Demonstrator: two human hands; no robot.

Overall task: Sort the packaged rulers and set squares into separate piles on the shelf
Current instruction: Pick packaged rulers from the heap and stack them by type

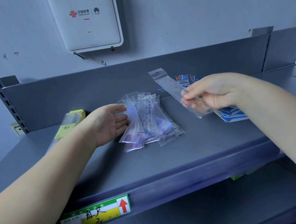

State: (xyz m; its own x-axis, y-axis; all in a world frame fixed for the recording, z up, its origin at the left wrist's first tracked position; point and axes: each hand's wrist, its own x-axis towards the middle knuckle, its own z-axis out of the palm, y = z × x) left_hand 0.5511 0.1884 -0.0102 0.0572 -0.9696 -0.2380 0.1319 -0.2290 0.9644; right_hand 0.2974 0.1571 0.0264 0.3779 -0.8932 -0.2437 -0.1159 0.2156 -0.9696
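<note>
A loose pile of clear-packaged rulers (147, 120) lies in the middle of the grey shelf (193, 149). My left hand (108, 124) is open, palm turned to the pile, fingertips touching its left edge. My right hand (212, 92) pinches one long clear ruler packet (170, 86), held slanted above the shelf at the right. Under and behind that hand lie blue and white packets (231, 115), with more of them (183, 79) against the back panel. A stack of rulers with yellow labels (68, 126) lies at the left, partly hidden by my left forearm.
The shelf has a grey back panel (86, 89) and a front rail with a green and yellow price label (96, 215). A white router box (86, 19) hangs on the wall above. A lower shelf (191, 220) shows below.
</note>
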